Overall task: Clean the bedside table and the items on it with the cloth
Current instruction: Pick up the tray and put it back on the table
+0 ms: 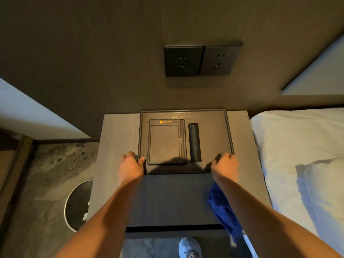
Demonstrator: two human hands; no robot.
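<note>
A dark rectangular tray sits at the back of the grey bedside table. In it lie a dark notepad holder with a small orange logo and a black remote. My left hand grips the tray's front left corner. My right hand grips the front right corner. A blue cloth hangs under my right forearm, over the table's right front part; how it is held is hidden.
Two dark wall sockets sit above the table. A bed with white linen and a pillow borders the right side. A round bin stands on the floor at the left. A grey shoe shows below.
</note>
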